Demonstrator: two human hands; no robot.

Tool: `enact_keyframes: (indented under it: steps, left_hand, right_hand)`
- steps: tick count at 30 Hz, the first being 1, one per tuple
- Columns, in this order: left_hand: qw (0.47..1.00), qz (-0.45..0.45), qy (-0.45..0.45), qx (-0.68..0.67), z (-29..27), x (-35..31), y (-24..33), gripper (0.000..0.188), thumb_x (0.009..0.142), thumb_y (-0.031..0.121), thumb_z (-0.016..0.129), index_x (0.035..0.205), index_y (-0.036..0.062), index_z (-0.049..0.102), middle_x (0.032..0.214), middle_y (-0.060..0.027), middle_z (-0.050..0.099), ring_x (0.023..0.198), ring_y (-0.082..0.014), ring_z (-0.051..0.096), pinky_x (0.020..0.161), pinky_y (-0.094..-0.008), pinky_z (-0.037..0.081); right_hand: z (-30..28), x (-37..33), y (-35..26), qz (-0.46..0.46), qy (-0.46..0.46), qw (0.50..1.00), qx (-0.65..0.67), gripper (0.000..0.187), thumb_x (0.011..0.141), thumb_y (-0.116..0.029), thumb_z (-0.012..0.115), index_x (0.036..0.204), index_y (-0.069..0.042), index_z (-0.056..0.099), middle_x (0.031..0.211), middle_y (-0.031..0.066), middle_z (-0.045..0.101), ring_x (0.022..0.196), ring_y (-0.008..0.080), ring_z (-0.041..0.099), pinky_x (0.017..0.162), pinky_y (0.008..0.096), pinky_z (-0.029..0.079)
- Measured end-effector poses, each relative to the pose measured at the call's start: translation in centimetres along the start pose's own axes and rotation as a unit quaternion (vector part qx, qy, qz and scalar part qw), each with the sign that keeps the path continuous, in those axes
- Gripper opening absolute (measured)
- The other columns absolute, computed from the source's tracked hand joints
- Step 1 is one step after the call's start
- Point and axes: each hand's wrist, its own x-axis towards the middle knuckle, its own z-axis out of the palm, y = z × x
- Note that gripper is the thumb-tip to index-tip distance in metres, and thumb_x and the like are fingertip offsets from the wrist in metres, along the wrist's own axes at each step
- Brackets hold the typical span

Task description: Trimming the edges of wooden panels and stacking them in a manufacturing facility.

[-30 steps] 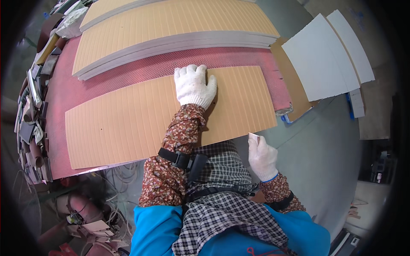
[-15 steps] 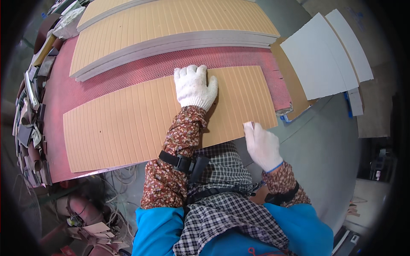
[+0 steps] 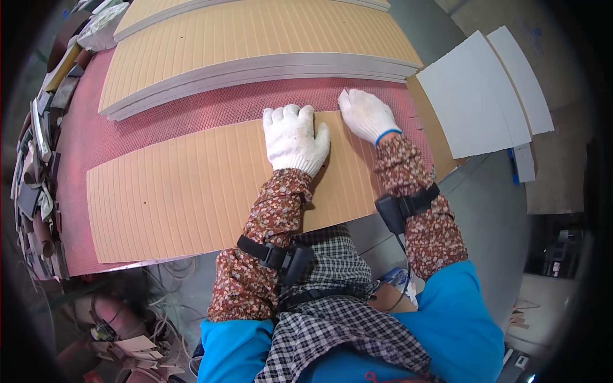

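A tan grooved board (image 3: pixel 172 191) lies flat across the middle of the frame, its long side running from the left of the frame to right of centre, on a red table with a mesh-like surface (image 3: pixel 71 159). The left hand (image 3: pixel 295 139), in a white knitted glove, rests palm down on it near the far long edge, fingers extended and slightly parted, grasping nothing; most of the board stretches away to the left of this hand, and a shorter part lies to its right. The right hand (image 3: pixel 369 116), also gloved, is just right of the left one, at the board's far edge near its right end, with its fingertips past that edge. Its fingers are bent together; whether they pinch something small cannot be told. The right forearm crosses above the board's right end.

Beyond, at the top of the frame, sits a stack of similar boards (image 3: pixel 255 48) with pale sides. White sheets (image 3: pixel 472 96) lie at the upper right.
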Motion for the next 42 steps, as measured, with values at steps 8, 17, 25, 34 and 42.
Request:
enact_keyframes:
  steps: [8,17,25,34,42]
  left_hand:
    - [1.000,-0.007,-0.008,-0.008,0.0,-0.2,-0.6,0.029,0.086,0.029,0.071,0.103,0.0063,0.075,0.100,-0.0126,0.069,0.104,-0.0327,0.062,0.105,-0.0488,0.041]
    - [1.000,0.005,0.000,-0.014,0.7,0.1,-0.1,0.031,0.086,0.031,0.070,0.104,0.0057,0.075,0.102,-0.0131,0.070,0.108,-0.0326,0.063,0.108,-0.0484,0.040]
    - [1.000,0.005,-0.018,0.001,0.4,0.2,-0.2,0.033,0.088,0.033,0.070,0.107,0.0068,0.075,0.105,-0.0121,0.070,0.110,-0.0310,0.062,0.107,-0.0471,0.041]
    - [1.000,-0.005,-0.029,0.003,0.7,0.2,-0.1,0.034,0.088,0.034,0.069,0.108,0.0064,0.075,0.107,-0.0124,0.071,0.111,-0.0311,0.061,0.107,-0.0469,0.040]
    - [0.999,0.003,-0.035,-0.001,0.5,0.3,-0.1,0.034,0.087,0.032,0.070,0.107,0.0053,0.075,0.104,-0.0130,0.070,0.109,-0.0314,0.062,0.107,-0.0476,0.040]
  right_hand:
    - [-2.5,-1.7,-2.7,0.064,-0.002,0.997,0.047,0.029,0.105,-0.020,0.044,0.107,-0.002,0.066,0.105,0.0198,0.072,0.094,0.0404,0.074,0.077,0.0539,0.061]
    - [-1.4,-15.6,-5.9,0.122,-0.004,0.991,0.062,0.031,0.107,-0.028,0.047,0.106,-0.001,0.064,0.086,0.0207,0.071,0.071,0.0386,0.073,0.059,0.0499,0.057]
    - [0.2,-24.6,-9.4,0.199,0.095,0.965,0.145,0.027,0.104,-0.028,0.062,0.093,-0.003,0.061,0.061,0.0145,0.066,0.054,0.0335,0.069,0.049,0.0437,0.054]
    - [-0.4,-24.8,-10.6,0.192,0.067,0.966,0.161,0.030,0.105,-0.030,0.061,0.090,-0.005,0.059,0.057,0.0134,0.064,0.052,0.0334,0.068,0.047,0.0450,0.053]
    - [-3.0,-22.9,-9.8,0.105,-0.005,0.992,0.071,0.022,0.106,-0.023,0.054,0.112,-0.004,0.064,0.083,0.0176,0.067,0.062,0.0342,0.070,0.048,0.0465,0.053]
